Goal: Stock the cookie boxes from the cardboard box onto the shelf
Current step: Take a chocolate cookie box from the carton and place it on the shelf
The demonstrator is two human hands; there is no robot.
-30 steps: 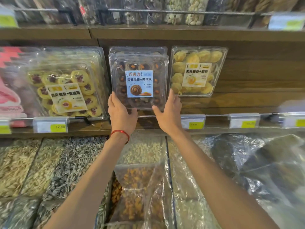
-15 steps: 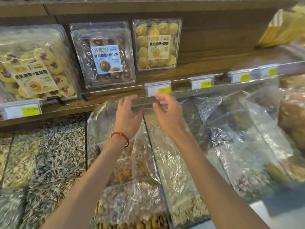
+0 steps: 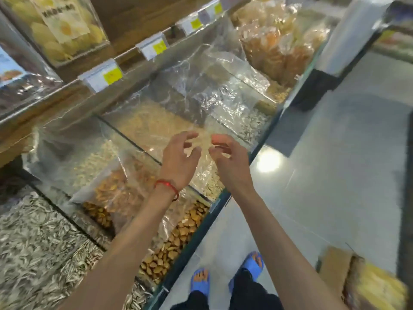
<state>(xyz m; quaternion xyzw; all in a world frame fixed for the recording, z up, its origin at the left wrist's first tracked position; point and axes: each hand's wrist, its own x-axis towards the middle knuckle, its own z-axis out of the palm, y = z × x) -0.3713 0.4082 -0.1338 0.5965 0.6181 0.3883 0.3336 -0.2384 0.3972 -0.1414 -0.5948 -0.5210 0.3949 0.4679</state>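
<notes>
Red string bracelet (image 3: 168, 186) (thin, one loose end) on the left wrist; blue open-toed sandals (image 3: 252, 266), dark trousers (image 3: 250, 295).

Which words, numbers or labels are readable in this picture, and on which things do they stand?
No text can be read for certain.
Yellow cookie box, white label: dark characters, too blurred to read.
Dark cookie box, blue label: cut off by the frame edge and blurred.
Price tags on the shelf rail: yellow patches, numbers too blurred.
</notes>
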